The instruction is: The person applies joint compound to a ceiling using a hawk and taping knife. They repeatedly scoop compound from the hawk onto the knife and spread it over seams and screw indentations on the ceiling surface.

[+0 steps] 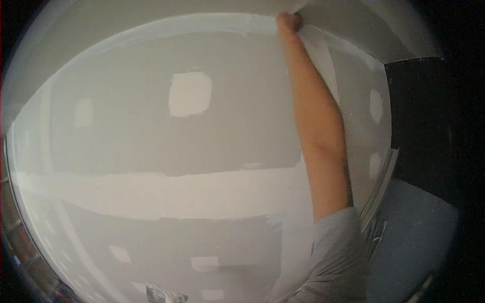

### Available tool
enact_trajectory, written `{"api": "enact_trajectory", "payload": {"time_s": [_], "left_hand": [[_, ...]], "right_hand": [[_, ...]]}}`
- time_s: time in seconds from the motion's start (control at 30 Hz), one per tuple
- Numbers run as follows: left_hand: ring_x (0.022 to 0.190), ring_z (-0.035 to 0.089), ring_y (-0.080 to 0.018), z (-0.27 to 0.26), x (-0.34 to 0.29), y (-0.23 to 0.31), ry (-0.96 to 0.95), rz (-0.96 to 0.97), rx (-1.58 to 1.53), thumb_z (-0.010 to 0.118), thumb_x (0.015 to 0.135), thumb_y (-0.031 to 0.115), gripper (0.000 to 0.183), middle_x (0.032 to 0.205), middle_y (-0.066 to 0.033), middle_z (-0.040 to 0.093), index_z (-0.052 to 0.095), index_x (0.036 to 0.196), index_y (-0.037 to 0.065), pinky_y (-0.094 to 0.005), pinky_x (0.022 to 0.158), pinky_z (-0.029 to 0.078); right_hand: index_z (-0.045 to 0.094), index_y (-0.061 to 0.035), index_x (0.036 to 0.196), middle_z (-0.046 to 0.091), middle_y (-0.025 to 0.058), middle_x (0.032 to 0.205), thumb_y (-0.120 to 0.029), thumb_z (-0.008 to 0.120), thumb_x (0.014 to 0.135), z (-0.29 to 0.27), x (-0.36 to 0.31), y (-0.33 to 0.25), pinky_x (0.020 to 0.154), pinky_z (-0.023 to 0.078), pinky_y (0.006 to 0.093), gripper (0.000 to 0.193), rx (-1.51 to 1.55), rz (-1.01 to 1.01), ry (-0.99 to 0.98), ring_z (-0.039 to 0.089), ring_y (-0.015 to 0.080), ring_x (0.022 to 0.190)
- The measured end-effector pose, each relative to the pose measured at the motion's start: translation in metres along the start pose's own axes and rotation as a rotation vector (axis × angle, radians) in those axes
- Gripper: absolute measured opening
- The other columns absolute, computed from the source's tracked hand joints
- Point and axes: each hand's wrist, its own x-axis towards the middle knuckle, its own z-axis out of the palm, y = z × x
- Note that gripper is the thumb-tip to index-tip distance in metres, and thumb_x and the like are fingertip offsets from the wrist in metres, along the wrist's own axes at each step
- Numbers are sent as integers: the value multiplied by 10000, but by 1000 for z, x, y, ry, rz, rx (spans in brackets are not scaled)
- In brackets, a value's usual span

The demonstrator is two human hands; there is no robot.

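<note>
Seam (222,14) between wall and ceiling, that's where the action is, high at the top of the view: its long axis sweeps from side to side, bowed into an arch by the lens, dipping toward both edges. Right hand (289,22) is up there, right at that line, fingers looking bunched; whether they're clamped on anything, I can't tell, and the dark sliver (298,11) beside them is too small to name. Left hand is out of sight, so no call on what it's doing. The right forearm (319,111) stretches nearly straight up from a grey sleeve (338,252). A pale smoothed band (202,24) hugs the seam just below, and under it spreads the grey wall (237,121), wearing a squarish white patch (190,94), a fainter patch (84,112) to its left, and a broad white stripe (161,196) running across lower down. At the bottom edge, a shiny smeared plate (164,294) pokes in. Overhead, plain grey ceiling (116,22). Over on the right: a dark area (422,111), pale long strips (381,187) standing at a slant, and a blue-grey panel (414,217) beside them.
</note>
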Motion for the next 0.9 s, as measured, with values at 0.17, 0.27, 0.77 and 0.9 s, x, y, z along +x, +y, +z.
{"api": "enact_trajectory", "payload": {"time_s": [0.17, 0.27, 0.77, 0.9], "left_hand": [[620, 543, -109, -10, -3, -3, -43, 21, 124, 613, 926, 348, 243, 761, -9, 594, 585, 1027, 129, -219, 523, 421], [651, 553, -110, 14, -12, 1, 340, 846, 1032, 598, 938, 348, 261, 791, -11, 604, 591, 1053, 114, -221, 539, 426], [445, 432, -93, -9, -38, 16, -186, 99, 61, 453, 1015, 320, 286, 579, 11, 531, 586, 983, 68, -218, 439, 352], [300, 357, -64, 5, -40, 17, -345, 209, 31, 377, 1051, 300, 363, 438, 28, 485, 586, 923, 33, -175, 362, 290]], "right_hand": [[463, 107, 1216, 545, 324, 1215, -80, 597, 824, 77, -61, -10, 993, 478, 466, 454, 33, -115, 64, 577, 419, 1145], [482, 89, 1205, 566, 299, 1208, -55, 549, 829, 47, -116, -28, 1010, 465, 465, 408, 98, -101, -131, 567, 416, 1164], [459, 28, 1272, 573, 166, 1187, -74, 579, 899, -155, 35, 13, 846, 511, 340, 405, 475, 202, 43, 612, 271, 1000], [507, -7, 1212, 615, 147, 1107, -70, 612, 867, -158, 60, 28, 718, 535, 356, 366, 590, 207, 14, 636, 255, 913]]}}
